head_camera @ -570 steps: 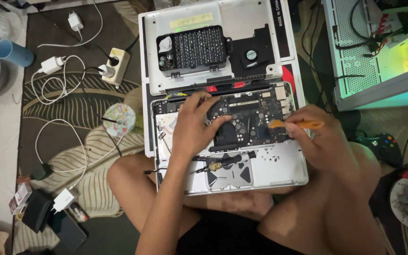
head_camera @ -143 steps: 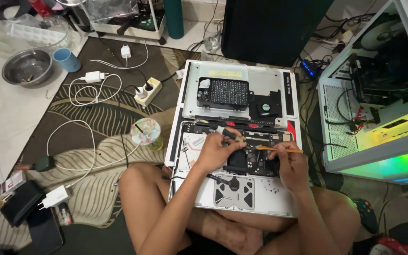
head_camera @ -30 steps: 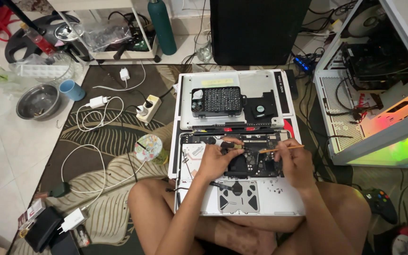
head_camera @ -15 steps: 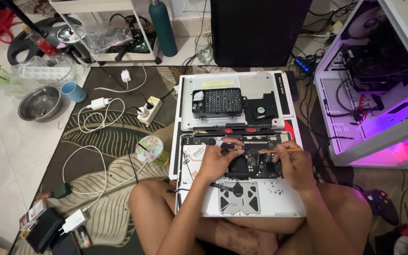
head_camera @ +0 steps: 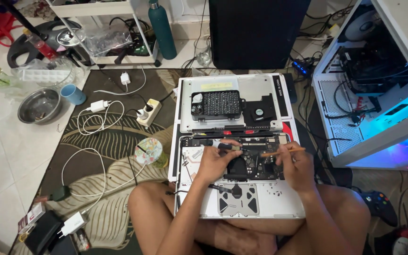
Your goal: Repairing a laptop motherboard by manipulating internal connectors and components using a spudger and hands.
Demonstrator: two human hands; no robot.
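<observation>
Fingers of the left hand (head_camera: 213,163) pinch narrowly around a small dark part just above the black logic board (head_camera: 250,165) of the opened silver laptop (head_camera: 237,203). The right hand (head_camera: 296,165) grips a thin orange-handled tool (head_camera: 282,151) like a pen, its tip pointing left over the board's upper edge. That laptop lies across the person's crossed legs on the patterned rug. Its removed silver bottom cover (head_camera: 260,87) lies just beyond it, carrying a black screwdriver bit case (head_camera: 216,105) and a black cooling fan (head_camera: 259,111). Judging by this, opening up and fan removal look done; the board sits in place with work on it unfinished, and reassembly remains.
</observation>
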